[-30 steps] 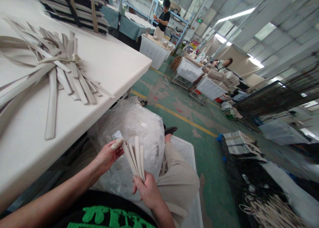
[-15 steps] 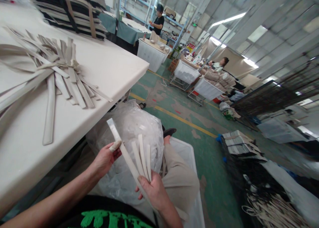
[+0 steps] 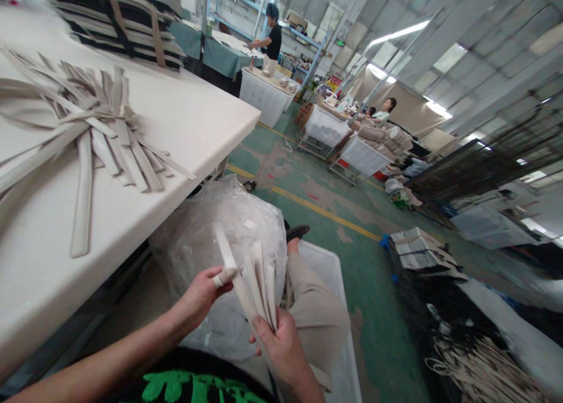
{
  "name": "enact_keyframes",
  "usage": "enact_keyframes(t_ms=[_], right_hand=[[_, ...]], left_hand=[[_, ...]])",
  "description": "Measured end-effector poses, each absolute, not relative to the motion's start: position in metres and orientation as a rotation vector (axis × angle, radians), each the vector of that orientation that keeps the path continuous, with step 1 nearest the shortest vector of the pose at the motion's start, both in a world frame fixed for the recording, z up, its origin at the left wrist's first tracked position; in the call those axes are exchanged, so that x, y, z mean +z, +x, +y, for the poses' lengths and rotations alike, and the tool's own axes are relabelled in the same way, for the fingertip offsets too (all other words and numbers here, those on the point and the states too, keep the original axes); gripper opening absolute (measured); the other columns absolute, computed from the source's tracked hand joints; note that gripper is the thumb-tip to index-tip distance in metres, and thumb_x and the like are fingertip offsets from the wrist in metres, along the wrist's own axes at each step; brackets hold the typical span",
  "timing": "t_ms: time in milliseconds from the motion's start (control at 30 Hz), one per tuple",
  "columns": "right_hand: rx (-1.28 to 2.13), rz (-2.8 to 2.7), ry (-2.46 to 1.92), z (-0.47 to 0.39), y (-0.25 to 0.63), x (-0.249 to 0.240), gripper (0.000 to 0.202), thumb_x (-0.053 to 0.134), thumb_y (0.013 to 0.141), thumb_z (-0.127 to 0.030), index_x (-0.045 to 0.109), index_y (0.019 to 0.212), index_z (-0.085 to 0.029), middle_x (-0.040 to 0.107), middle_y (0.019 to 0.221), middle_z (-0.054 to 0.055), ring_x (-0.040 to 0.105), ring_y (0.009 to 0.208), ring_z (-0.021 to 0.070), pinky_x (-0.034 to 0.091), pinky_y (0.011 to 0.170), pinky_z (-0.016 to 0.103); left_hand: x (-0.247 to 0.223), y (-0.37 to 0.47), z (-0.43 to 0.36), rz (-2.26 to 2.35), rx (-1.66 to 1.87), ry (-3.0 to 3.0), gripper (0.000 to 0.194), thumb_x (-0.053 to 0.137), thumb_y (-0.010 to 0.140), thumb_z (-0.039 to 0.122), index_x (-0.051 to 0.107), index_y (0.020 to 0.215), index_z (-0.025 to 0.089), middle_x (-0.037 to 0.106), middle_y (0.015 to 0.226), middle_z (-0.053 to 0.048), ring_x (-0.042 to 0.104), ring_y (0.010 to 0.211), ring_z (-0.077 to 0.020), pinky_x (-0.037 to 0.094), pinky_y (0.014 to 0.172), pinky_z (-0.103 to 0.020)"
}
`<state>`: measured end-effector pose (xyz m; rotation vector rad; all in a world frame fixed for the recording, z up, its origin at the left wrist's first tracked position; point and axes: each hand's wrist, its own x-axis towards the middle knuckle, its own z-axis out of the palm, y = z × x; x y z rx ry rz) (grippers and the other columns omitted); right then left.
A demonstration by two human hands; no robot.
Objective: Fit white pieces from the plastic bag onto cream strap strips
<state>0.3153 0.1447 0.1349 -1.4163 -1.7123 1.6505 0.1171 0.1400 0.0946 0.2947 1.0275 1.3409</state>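
Observation:
Several beige fabric straps (image 3: 258,280) fan upward out of my right hand (image 3: 281,341), which is closed around their lower part. One longer strap (image 3: 235,274) leans away to the left, and my left hand (image 3: 215,285) pinches it between thumb and fingers below its pale upper end. A light wrapping covers one finger of the left hand. Behind both hands lies a clear plastic bag (image 3: 206,209), over my lap. On the table at left rests a tangled bundle of similar straps (image 3: 101,121).
The white table (image 3: 176,109) has its edge along my left, with a stack of dark and beige material (image 3: 127,21) on it. A white plastic bin (image 3: 328,262) is beside my leg. Strapped bundles (image 3: 411,250) and loose beige cords (image 3: 484,368) lie to the right. People work farther back.
Both hands and the straps have shifted right and slightly down in view. The left hand has come closer to the right along the long strap. A person at the back has extended an arm.

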Motion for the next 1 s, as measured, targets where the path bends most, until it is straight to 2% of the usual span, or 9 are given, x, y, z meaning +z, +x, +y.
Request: enact_keyframes(t_ms=[133, 333, 467, 567, 700, 833, 1000], right_hand=[[1.585, -1.694, -1.536, 0.132, 0.330, 0.132, 0.042, 0.061, 0.085, -0.055, 0.063, 0.087, -0.013, 0.060, 0.059, 0.003, 0.054, 0.047, 0.0134, 0.044, 0.043, 0.022], [1.538, -1.628, -1.500, 0.143, 0.321, 0.134, 0.050, 0.061, 0.083, -0.062, 0.064, 0.088, -0.013, 0.062, 0.059, 0.004, 0.054, 0.046, 0.0144, 0.042, 0.043, 0.024], [1.583, -1.348, -1.533, 0.159, 0.318, 0.122, 0.054, 0.061, 0.080, -0.067, 0.064, 0.085, -0.013, 0.064, 0.060, 0.005, 0.054, 0.045, 0.0135, 0.041, 0.043, 0.024], [1.715, -1.171, -1.535, 0.172, 0.310, 0.112, 0.057, 0.065, 0.073, -0.068, 0.064, 0.090, -0.013, 0.066, 0.065, 0.005, 0.056, 0.045, 0.0135, 0.042, 0.042, 0.023], [1.927, -1.146, -1.476, 0.183, 0.291, 0.111, 0.055, 0.065, 0.074, -0.067, 0.065, 0.089, -0.015, 0.066, 0.062, 0.006, 0.054, 0.042, 0.0149, 0.042, 0.040, 0.025], [1.929, -1.086, -1.390, 0.189, 0.270, 0.118, 0.047, 0.071, 0.069, -0.059, 0.065, 0.088, -0.016, 0.070, 0.069, 0.008, 0.056, 0.044, 0.0143, 0.041, 0.039, 0.024], [1.886, -1.074, -1.362, 0.192, 0.256, 0.115, 0.044, 0.075, 0.064, -0.053, 0.063, 0.083, -0.015, 0.068, 0.066, 0.005, 0.055, 0.043, 0.0120, 0.043, 0.041, 0.022]], left_hand=[[0.094, 0.110, 0.143, 1.066, 1.336, 0.176, 0.041, 0.091, 0.052, 0.045, 0.078, 0.075, 0.014, 0.073, 0.079, -0.007, 0.062, 0.075, -0.0174, 0.049, 0.077, -0.027], [0.116, 0.146, 0.126, 0.835, 1.078, 0.642, 0.037, 0.077, 0.072, 0.052, 0.076, 0.067, 0.015, 0.069, 0.063, -0.005, 0.059, 0.061, -0.0189, 0.048, 0.066, -0.030], [0.116, 0.145, 0.119, 0.884, 1.077, 0.875, 0.031, 0.079, 0.071, 0.047, 0.078, 0.071, 0.016, 0.070, 0.072, -0.003, 0.060, 0.071, -0.0195, 0.046, 0.072, -0.029], [0.111, 0.144, 0.111, 0.825, 0.915, 0.983, 0.027, 0.077, 0.074, 0.045, 0.080, 0.074, 0.018, 0.070, 0.072, -0.001, 0.058, 0.068, -0.0182, 0.045, 0.069, -0.027], [0.106, 0.148, 0.105, 0.738, 0.739, 1.051, 0.027, 0.076, 0.074, 0.048, 0.082, 0.076, 0.022, 0.072, 0.075, -0.001, 0.061, 0.068, -0.0193, 0.047, 0.068, -0.027], [0.101, 0.149, 0.105, 0.756, 0.685, 1.039, 0.028, 0.075, 0.073, 0.051, 0.082, 0.076, 0.025, 0.075, 0.077, -0.001, 0.064, 0.070, -0.0206, 0.050, 0.071, -0.029], [0.093, 0.148, 0.104, 0.704, 0.641, 1.066, 0.021, 0.076, 0.074, 0.043, 0.082, 0.080, 0.023, 0.076, 0.080, 0.000, 0.066, 0.076, -0.0213, 0.050, 0.074, -0.028]])
